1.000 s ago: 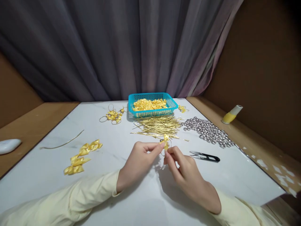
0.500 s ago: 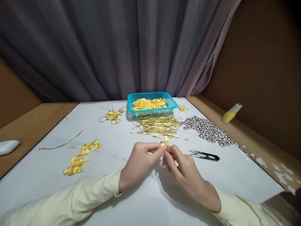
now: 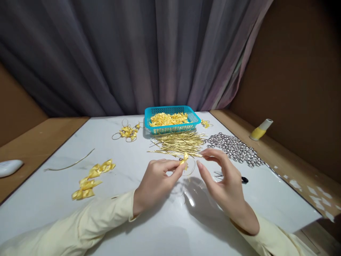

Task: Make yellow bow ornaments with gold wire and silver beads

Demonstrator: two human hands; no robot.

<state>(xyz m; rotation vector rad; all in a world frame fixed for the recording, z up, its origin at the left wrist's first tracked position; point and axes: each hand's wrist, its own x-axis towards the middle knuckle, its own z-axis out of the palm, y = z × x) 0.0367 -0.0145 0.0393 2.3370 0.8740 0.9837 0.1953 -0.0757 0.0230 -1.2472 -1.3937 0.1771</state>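
Note:
Pinched between thumb and forefinger of my left hand (image 3: 161, 181) is a yellow ribbon bow (image 3: 185, 157). A thin gold cord loop (image 3: 194, 166) hangs from it on the right, and part of the bow is hidden by the fingers. My right hand (image 3: 226, 188) is apart from the bow, thumb and fingers spread with nothing between them. Behind that hand lie the black-handled thread snips (image 3: 244, 180), partly covered by it. Gold cord pieces (image 3: 181, 143) lie in a heap just beyond both hands. To the left, several loose yellow bows (image 3: 87, 183) rest on the table.
A blue basket (image 3: 146, 121) of yellow bows stands at the back. Bows with gold loops (image 3: 129, 132) lie left of it. Silver beads (image 3: 236, 148) spread at right, near a yellow-and-white tube (image 3: 261, 130). One cord (image 3: 70, 165) and a white object (image 3: 10, 167) are at left.
My right hand has let go of the bow and loop, moved right and opened. My left hand keeps its pinch on the bow, shifted slightly left. The gold loop now shows more fully.

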